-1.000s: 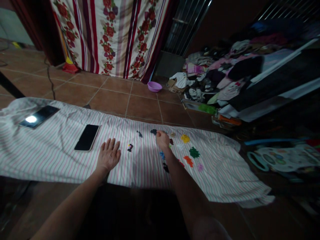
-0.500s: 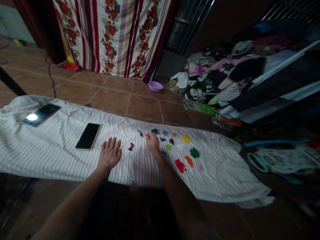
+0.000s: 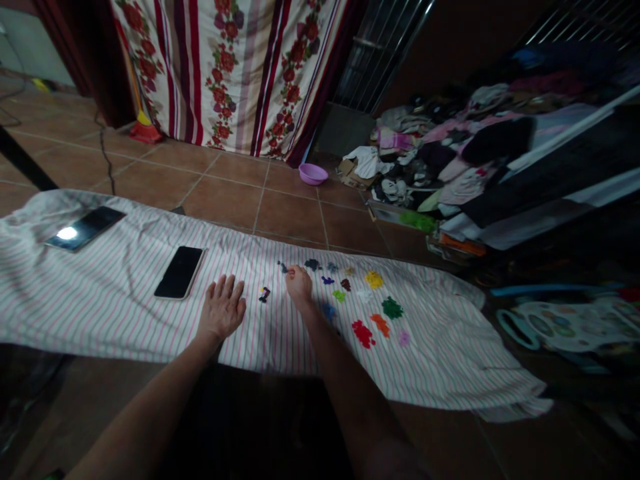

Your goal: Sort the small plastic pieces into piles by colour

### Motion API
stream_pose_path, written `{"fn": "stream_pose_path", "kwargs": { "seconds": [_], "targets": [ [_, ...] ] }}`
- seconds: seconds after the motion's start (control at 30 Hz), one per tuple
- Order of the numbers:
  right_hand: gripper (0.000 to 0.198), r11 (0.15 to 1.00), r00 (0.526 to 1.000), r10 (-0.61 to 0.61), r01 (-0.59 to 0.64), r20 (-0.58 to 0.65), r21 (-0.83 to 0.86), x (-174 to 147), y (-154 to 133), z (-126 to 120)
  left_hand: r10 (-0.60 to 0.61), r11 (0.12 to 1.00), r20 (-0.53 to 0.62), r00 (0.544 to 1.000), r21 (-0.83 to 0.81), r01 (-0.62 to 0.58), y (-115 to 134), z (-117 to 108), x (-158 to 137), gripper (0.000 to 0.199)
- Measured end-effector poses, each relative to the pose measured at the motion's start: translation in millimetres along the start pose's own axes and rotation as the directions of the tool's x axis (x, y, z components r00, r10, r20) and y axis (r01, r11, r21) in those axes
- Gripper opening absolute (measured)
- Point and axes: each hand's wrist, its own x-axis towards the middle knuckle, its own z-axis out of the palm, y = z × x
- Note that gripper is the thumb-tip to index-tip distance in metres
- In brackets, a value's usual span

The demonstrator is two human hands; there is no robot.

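My left hand (image 3: 225, 308) lies flat on the striped cloth (image 3: 125, 320), fingers stretched out and holding nothing. Just right of it is a tiny pile of dark, pink and yellow pieces (image 3: 264, 294). My right hand (image 3: 299, 285) is closed, its thumb and finger pinched at the edge of a few dark grey pieces (image 3: 283, 267); whatever sits between the fingertips is too small to make out. Sorted by colour, small piles spread to its right: black (image 3: 313, 265), yellow (image 3: 373, 279), green (image 3: 392, 307), red (image 3: 363, 334) and orange (image 3: 380, 325), among several others.
Left of my left hand lies a black-screened phone (image 3: 179, 272), and farther left a shiny dark tablet-like device (image 3: 86, 229). Beyond the cloth, a purple basin (image 3: 313, 175) stands on the tiled floor. Heaped clothes (image 3: 440, 153) fill the right background, behind a floral curtain's (image 3: 225, 73) right side.
My right hand has shifted slightly left and down, toward the dark grey pieces. My left hand stays flat in place. The whole view has moved a little.
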Motion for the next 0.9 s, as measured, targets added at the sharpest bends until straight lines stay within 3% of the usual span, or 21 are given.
{"fn": "stream_pose_path", "kwargs": {
  "seconds": [0.2, 0.53, 0.67, 0.9],
  "targets": [
    [0.013, 0.999, 1.000, 0.020, -0.020, 0.010, -0.028, -4.0, -4.5, 5.9, 0.010, 1.000, 0.024, 1.000, 0.012, -0.010, 1.0, -2.5, 0.7, 0.050],
    [0.009, 0.996, 0.996, -0.085, 0.086, -0.018, 0.039, -22.8, 1.7, 10.0, 0.021, 0.998, 0.005, 1.000, 0.061, -0.022, 0.5, 0.7, 0.1, 0.050],
    [0.014, 0.992, 0.992, -0.120, 0.121, -0.032, 0.041, -28.7, 3.6, 11.0, 0.020, 0.998, 0.003, 1.000, 0.064, -0.020, 0.9, -0.2, 0.0, 0.049],
    [0.027, 0.984, 0.996, -0.070, 0.078, -0.054, 0.162, -30.5, 7.0, 7.0, 0.021, 1.000, 0.005, 1.000, 0.023, -0.021, 0.7, -2.0, -0.2, 0.049]
  ]
}}
